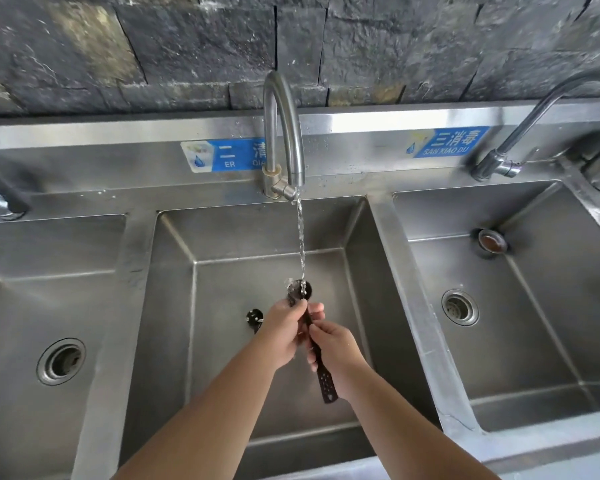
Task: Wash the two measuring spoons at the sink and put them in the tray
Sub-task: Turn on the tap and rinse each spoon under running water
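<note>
A dark brown measuring spoon [323, 372] is held over the middle sink basin [222, 306], its bowl up under the water stream [300, 237] from the middle tap [284, 133]. My right hand [333, 348] grips the spoon's handle, whose perforated end sticks out below the hand. My left hand [281, 334] is closed around the spoon's neck just below the bowl. A second dark measuring spoon [254, 318] lies on the basin floor, left of my left hand and partly hidden by it. No tray is in view.
Three steel basins stand side by side, with drains in the left basin [61, 362] and the right basin [460, 307]. A second tap [534, 133] stands at the back right, a dark handle [6, 192] at the back left. Behind is a stone wall.
</note>
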The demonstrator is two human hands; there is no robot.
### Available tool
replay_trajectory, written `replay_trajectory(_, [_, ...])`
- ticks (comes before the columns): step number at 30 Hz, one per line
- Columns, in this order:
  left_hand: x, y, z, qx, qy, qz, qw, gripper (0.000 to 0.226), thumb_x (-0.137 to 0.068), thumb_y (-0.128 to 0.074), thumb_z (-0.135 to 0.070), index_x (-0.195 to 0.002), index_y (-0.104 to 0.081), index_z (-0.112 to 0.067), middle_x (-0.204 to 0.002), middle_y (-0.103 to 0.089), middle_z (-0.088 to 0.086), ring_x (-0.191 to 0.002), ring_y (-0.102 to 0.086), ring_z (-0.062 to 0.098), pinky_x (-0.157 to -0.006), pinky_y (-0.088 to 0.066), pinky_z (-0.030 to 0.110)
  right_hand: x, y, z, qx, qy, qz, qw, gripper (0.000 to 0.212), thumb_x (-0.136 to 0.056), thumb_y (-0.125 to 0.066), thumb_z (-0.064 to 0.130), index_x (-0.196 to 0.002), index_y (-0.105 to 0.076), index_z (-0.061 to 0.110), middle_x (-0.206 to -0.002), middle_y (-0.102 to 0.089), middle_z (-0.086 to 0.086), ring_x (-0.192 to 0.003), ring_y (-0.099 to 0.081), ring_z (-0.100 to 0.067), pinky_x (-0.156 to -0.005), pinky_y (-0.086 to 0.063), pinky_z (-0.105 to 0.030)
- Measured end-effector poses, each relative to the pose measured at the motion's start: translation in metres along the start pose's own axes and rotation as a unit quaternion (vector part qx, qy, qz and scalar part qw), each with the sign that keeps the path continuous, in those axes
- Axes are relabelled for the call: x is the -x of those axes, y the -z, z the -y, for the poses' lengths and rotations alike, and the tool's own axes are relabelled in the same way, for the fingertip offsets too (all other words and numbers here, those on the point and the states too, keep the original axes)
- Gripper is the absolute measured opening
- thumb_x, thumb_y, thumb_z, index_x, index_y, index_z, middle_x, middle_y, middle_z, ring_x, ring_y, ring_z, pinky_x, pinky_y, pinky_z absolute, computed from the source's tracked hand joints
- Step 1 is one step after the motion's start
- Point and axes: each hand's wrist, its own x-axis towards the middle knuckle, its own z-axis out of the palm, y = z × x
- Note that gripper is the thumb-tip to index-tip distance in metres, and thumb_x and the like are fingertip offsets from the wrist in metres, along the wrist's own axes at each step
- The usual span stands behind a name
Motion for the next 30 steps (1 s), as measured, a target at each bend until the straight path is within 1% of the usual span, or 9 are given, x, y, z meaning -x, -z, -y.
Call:
replay_trajectory(4, [0.001, 0.000, -0.016, -0.046, -0.038, 0.019, 0.998, 0.025, -0.099, -0.047, -0.019, -0.096, -0.064, -0.001, -0.090, -0.068, 0.015, -0.058, -0.057, 0.026, -0.051, -0.044, 0.034, -0.012, -0.004, 0.009, -0.024, 0.023, 0.009, 0.999, 0.024, -0.099, -0.048, 0.007, -0.089, -0.069, 0.005, -0.061, -0.058, -0.006, -0.046, -0.049, -0.018, -0.042, -0.039, -0.028])
replay_trajectory(10, [0.005, -0.013, -0.045, -0.082, -0.100, 0.024, 0.991, 0.010, -0.094, -0.056, -0.010, -0.098, -0.065, -0.006, -0.101, -0.065, 0.019, -0.047, -0.052, 0.023, -0.043, -0.045, 0.031, -0.030, -0.008, 0.038, -0.079, 0.048, 0.037, 0.995, 0.022, -0.101, -0.049, 0.010, -0.091, -0.069, 0.004, -0.064, -0.059, -0.009, -0.047, -0.049, -0.016, -0.041, -0.040, -0.025])
replay_trajectory(14, [0.004, -0.017, -0.070, -0.093, -0.132, 0.019, 0.987, 0.019, -0.094, -0.054, -0.005, -0.110, -0.063, -0.011, -0.108, -0.068, 0.010, -0.057, -0.052, 0.021, -0.045, -0.043, 0.029, -0.039, -0.013, 0.062, -0.135, 0.055, 0.086, 0.986, 0.023, -0.100, -0.048, 0.006, -0.087, -0.067, 0.005, -0.067, -0.060, -0.011, -0.049, -0.049, -0.017, -0.044, -0.039, -0.025])
replay_trajectory(18, [0.004, -0.026, -0.101, -0.078, -0.174, 0.004, 0.982, 0.022, -0.093, -0.056, -0.006, -0.095, -0.070, -0.024, -0.094, -0.074, 0.004, -0.066, -0.057, 0.022, -0.053, -0.040, 0.031, -0.045, -0.022, 0.096, -0.158, 0.078, 0.140, 0.974, 0.022, -0.100, -0.045, 0.002, -0.090, -0.064, 0.004, -0.069, -0.064, -0.010, -0.053, -0.053, -0.018, -0.050, -0.038, -0.028])
replay_trajectory(20, [0.002, -0.029, -0.118, -0.066, -0.189, 0.005, 0.980, 0.024, -0.093, -0.055, -0.008, -0.095, -0.070, -0.027, -0.095, -0.076, 0.001, -0.075, -0.062, 0.023, -0.058, -0.042, 0.032, -0.047, -0.026, 0.115, -0.170, 0.089, 0.156, 0.969, 0.023, -0.097, -0.045, -0.001, -0.088, -0.065, 0.006, -0.069, -0.065, -0.009, -0.053, -0.054, -0.018, -0.049, -0.038, -0.027])
replay_trajectory(24, [0.001, -0.035, -0.143, -0.043, -0.222, 0.024, 0.974, 0.026, -0.095, -0.051, -0.009, -0.096, -0.069, -0.029, -0.091, -0.077, -0.005, -0.063, -0.063, 0.013, -0.046, -0.040, 0.023, -0.049, -0.029, 0.142, -0.182, 0.114, 0.193, 0.958, 0.025, -0.094, -0.044, -0.006, -0.088, -0.067, 0.004, -0.067, -0.070, -0.007, -0.053, -0.062, -0.016, -0.051, -0.046, -0.024])
replay_trajectory(27, [0.001, -0.038, -0.148, -0.032, -0.227, 0.025, 0.973, 0.032, -0.096, -0.046, -0.007, -0.097, -0.069, -0.029, -0.091, -0.077, -0.005, -0.064, -0.064, 0.012, -0.039, -0.034, 0.019, -0.049, -0.025, 0.143, -0.189, 0.123, 0.218, 0.950, 0.026, -0.094, -0.047, -0.007, -0.091, -0.070, 0.004, -0.074, -0.071, -0.009, -0.061, -0.065, -0.017, -0.060, -0.050, -0.025])
replay_trajectory(29, [0.001, -0.036, -0.145, -0.025, -0.228, 0.023, 0.973, 0.035, -0.096, -0.047, -0.007, -0.093, -0.072, -0.031, -0.089, -0.077, -0.003, -0.072, -0.068, 0.013, -0.043, -0.042, 0.021, -0.047, -0.021, 0.130, -0.183, 0.127, 0.217, 0.950, 0.026, -0.093, -0.048, -0.007, -0.089, -0.072, 0.004, -0.075, -0.070, -0.010, -0.063, -0.064, -0.018, -0.064, -0.048, -0.027])
replay_trajectory(30, [0.000, -0.035, -0.142, -0.017, -0.224, 0.019, 0.974, 0.033, -0.095, -0.049, -0.006, -0.092, -0.072, -0.029, -0.089, -0.077, -0.001, -0.078, -0.069, 0.016, -0.051, -0.048, 0.025, -0.045, -0.019, 0.120, -0.160, 0.127, 0.202, 0.958, 0.026, -0.093, -0.048, -0.007, -0.088, -0.072, 0.005, -0.074, -0.069, -0.009, -0.063, -0.061, -0.019, -0.063, -0.046, -0.029])
